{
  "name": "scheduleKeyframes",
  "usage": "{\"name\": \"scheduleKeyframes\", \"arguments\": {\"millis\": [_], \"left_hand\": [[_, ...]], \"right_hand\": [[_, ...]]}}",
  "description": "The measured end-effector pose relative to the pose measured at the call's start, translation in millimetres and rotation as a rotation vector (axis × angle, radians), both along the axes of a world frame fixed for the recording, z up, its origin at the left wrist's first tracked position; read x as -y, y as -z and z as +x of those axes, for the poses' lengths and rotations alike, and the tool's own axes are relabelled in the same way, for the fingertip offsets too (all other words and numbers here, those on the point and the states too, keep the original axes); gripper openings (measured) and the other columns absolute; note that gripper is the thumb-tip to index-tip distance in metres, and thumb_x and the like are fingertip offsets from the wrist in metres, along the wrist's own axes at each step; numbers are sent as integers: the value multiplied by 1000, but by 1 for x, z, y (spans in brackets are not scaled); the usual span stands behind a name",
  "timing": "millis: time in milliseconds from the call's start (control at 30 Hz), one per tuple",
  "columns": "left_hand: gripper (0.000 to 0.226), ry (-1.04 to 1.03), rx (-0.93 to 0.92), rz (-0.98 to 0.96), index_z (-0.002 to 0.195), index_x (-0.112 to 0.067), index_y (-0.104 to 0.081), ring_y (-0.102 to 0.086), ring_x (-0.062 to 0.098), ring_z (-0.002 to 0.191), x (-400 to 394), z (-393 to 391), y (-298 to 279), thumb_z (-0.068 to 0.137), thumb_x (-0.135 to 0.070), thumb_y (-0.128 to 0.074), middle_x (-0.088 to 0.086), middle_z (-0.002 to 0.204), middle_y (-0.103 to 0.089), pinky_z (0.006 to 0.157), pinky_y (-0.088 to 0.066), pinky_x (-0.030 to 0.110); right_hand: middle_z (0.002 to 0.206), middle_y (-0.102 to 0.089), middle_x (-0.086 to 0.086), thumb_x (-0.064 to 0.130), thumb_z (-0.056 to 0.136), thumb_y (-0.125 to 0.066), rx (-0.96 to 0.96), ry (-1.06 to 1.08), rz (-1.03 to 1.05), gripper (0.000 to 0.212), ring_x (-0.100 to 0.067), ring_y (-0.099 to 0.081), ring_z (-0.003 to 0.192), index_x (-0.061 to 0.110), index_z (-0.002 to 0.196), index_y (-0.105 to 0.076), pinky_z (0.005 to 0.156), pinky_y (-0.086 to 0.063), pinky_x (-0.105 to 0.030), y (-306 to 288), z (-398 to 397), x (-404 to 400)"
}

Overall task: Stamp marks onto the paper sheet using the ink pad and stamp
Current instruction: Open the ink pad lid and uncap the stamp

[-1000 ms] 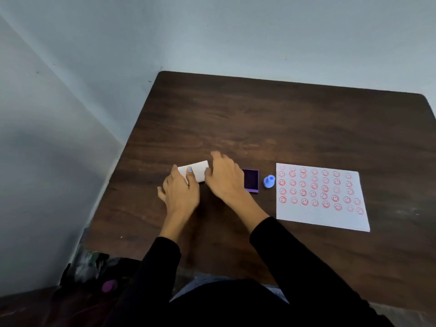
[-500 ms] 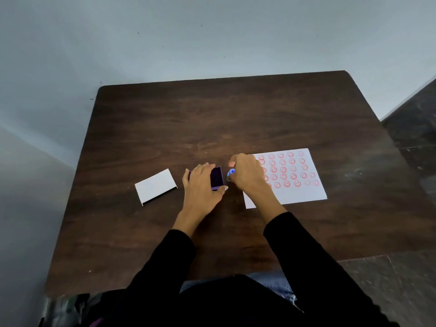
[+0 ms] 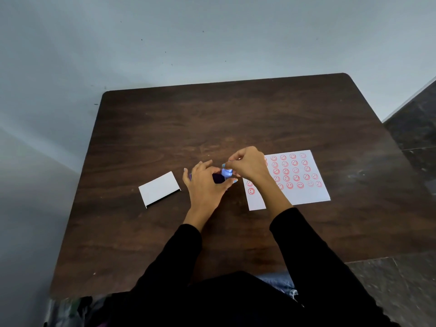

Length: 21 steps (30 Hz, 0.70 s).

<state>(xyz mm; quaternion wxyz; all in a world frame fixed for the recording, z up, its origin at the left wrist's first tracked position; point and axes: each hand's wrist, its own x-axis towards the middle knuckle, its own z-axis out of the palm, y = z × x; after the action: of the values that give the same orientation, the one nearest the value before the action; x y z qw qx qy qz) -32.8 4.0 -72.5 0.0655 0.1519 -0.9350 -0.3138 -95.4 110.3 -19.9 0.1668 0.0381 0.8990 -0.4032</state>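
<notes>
A small blue stamp (image 3: 227, 172) is pinched in my right hand (image 3: 247, 165), held over the dark purple ink pad (image 3: 218, 179). My left hand (image 3: 205, 185) wraps around the pad and steadies it on the table; most of the pad is hidden by that hand. To the right lies the white paper sheet (image 3: 304, 192), covered with several rows of red smiley marks. My right forearm crosses the sheet's left part.
The white lid of the ink pad (image 3: 159, 189) lies on the dark wooden table (image 3: 212, 123) to the left of my hands. The table stands against a pale wall. Dark floor tiles (image 3: 415, 128) show past the right edge.
My right hand has lifted the blue stamp from beside the pad and holds it over the ink pad. My left hand left the white lid and closed around the pad.
</notes>
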Motion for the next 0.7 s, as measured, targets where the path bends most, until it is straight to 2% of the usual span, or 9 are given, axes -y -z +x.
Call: {"name": "scheduleKeyframes", "arguments": {"millis": [133, 300, 433, 533, 633, 700], "left_hand": [[33, -10, 12, -7, 94, -20, -72, -31, 18, 138, -1, -4, -1, 76, -47, -71, 0, 139, -50, 115, -4, 51], [27, 21, 9, -19, 95, -20, -72, -14, 18, 145, 0, -10, -2, 76, -41, -73, -2, 148, -40, 113, 6, 52], [22, 60, -3, -69, 91, -21, -72, -5, 20, 147, -4, -12, -1, 77, -39, -72, -1, 152, -33, 112, 9, 54], [19, 78, 7, -89, 87, -22, -72, 0, 21, 147, -5, -13, 0, 78, -39, -72, -1, 154, -29, 110, 11, 56], [20, 94, 38, -91, 87, -23, -72, 4, 21, 147, -7, -15, 2, 78, -41, -71, -1, 156, -26, 110, 12, 57], [21, 98, 63, -69, 89, -23, -72, 6, 21, 147, -8, -15, 3, 78, -40, -72, -2, 156, -23, 109, 13, 57]], "right_hand": [[74, -67, -9, 22, 70, -78, 19, 3, 4, 17, -20, -63, 72, 8, 70, -68, 64, -52, -30, -1, -3, 1], [67, -61, -3, 24, 69, -81, -44, -13, 28, 18, -13, -56, 65, 10, 70, -70, 49, -40, -19, 3, -7, 1], [67, -62, -2, 21, 69, -80, -55, -44, 42, 15, -11, -55, 63, 9, 70, -71, 51, -44, -21, 6, -11, -3], [77, -68, -6, 14, 69, -79, -44, -89, 18, 13, -13, -59, 70, 8, 78, -74, 61, -50, -26, 6, -14, -8], [78, -65, -5, 8, 70, -78, 36, -145, -47, 17, -12, -59, 70, 7, 86, -73, 54, -43, -19, 2, -16, -14], [82, -66, -6, 5, 73, -76, 84, -194, -68, 18, -15, -61, 76, 8, 91, -72, 54, -46, -19, 1, -18, -19]]}}
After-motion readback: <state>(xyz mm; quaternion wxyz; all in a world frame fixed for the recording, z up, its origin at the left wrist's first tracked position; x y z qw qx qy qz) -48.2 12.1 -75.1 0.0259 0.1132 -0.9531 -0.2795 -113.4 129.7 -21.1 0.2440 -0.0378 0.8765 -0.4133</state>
